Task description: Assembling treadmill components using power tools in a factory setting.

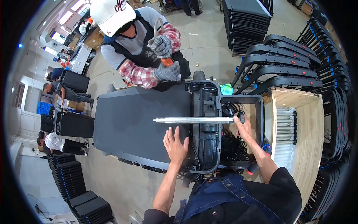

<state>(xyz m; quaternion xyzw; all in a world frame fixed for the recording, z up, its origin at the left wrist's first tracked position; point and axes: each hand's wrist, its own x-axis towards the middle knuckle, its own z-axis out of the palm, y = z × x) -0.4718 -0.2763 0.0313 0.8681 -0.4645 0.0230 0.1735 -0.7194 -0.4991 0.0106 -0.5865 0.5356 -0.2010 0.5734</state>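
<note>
Fingers of the right hand [243, 128] are closed around the black-wheeled end of a long silver metal roller [194, 120], held above the flat black deck [134, 115], left hand [176, 148] fingers loosely spread; roller apparently unfitted, black plastic bay [208, 145] left uncovered.

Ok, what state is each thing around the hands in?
Silver rod, held over the black deck
Right hand, closed on the rod's black end
Left hand, open; deck contact unclear
Ribbed bay, uncovered
Black bin, open, holding small parts
Wooden crate, open, holding similar rods
Orange-handled tool, gripped by gloved hands
</note>
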